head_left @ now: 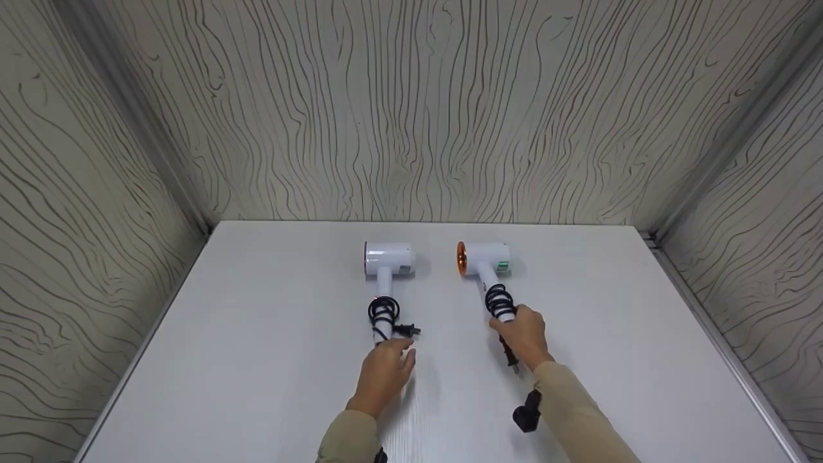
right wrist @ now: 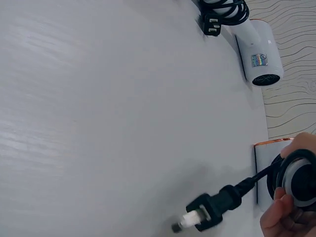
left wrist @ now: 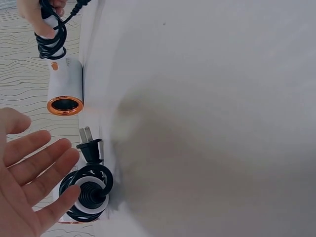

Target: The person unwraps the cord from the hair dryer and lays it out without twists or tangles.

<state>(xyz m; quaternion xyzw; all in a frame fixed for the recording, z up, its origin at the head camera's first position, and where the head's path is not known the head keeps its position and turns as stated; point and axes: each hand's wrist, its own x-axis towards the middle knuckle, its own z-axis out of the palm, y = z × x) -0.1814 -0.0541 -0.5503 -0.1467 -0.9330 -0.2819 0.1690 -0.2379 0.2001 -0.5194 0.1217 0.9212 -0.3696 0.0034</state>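
Hairdryer (head_left: 487,257) gripped in R hand (head_left: 524,335) (L hand (head_left: 384,372) nr 2nd dryer (head_left: 389,258)).

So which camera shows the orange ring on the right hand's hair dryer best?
The left wrist view: there the orange ring is turned toward the camera, so you see all the way around it. The head view shows it narrow, from the side. The right wrist view shows only a thin orange edge.

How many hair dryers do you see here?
2: the left hair dryer lies on the white table by the left hand; the right hair dryer is held in the right hand. No others show.
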